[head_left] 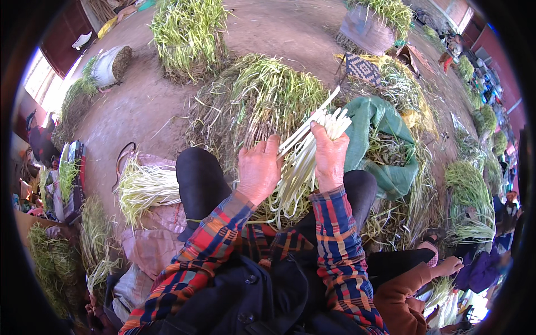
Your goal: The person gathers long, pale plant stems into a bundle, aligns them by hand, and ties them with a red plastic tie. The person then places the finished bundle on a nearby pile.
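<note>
In my right hand (329, 153) is a bunch of long leafy vegetable stalks (335, 124), white at the upper ends and yellow-green toward the hanging leaves. The fingers wrap round it, thumb on top. My left hand (259, 167) is closed just to the left, curled fingers against a few pale stalks (297, 135) that slant up past the bunch. Its fingertips are partly hidden. The leaf ends hang between my knees. Beyond my hands lies a large heap of green stalks (273, 92) on the ground.
A pile of pale stalks (153, 187) lies on pinkish sacking (153, 245) by my left knee. To the right is an open green sack (379, 120) with leafy matter inside. Upright bundles (187, 36) stand farther off. A person's hand (448, 266) shows at lower right.
</note>
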Demonstrator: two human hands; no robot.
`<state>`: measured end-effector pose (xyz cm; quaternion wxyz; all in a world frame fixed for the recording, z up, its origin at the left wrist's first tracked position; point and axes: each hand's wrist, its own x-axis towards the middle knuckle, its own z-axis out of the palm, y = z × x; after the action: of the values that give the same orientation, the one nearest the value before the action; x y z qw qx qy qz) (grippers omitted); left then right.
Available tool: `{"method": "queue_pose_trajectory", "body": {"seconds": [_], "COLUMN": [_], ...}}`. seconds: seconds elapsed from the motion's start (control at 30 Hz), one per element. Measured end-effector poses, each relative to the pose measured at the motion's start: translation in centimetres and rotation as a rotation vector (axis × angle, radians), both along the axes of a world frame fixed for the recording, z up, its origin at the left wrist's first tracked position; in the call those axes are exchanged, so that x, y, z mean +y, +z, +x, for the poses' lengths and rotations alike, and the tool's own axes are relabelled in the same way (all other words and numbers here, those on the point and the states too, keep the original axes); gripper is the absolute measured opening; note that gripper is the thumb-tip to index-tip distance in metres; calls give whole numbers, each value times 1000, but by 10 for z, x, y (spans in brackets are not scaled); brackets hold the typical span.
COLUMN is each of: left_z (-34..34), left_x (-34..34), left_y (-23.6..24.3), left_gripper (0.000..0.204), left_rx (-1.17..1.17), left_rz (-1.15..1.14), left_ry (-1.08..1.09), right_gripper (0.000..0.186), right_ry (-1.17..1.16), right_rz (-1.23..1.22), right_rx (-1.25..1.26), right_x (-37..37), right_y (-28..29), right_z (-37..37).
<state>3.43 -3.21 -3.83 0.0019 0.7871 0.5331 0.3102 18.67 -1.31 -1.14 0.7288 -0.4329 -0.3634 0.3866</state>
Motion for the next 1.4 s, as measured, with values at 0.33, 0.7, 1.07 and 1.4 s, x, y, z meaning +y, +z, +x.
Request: {"method": "queue_pose_trajectory", "body": {"seconds": [0.33,0.7,1.07,1.4], "left_z": [-13,-32,-93,3], "left_x": [0,15,16,-13], "left_y": [-6,-17,4,16], "left_gripper": [50,47,25,48], "left_rx": [-63,-303,-627,-1204], "left_rz": [-158,-97,420,-1352], "left_ry": [-135,-165,30,-884], "right_gripper": [32,23,22,9], "right_ry": [157,13,-506,-370], "right_rz": [91,113,264,213], "right_rx": [220,20,-1002,-678], "right_x": [2,28,65,64], "right_y": [9,86,184,125], "right_z": [29,48,126,120]}}
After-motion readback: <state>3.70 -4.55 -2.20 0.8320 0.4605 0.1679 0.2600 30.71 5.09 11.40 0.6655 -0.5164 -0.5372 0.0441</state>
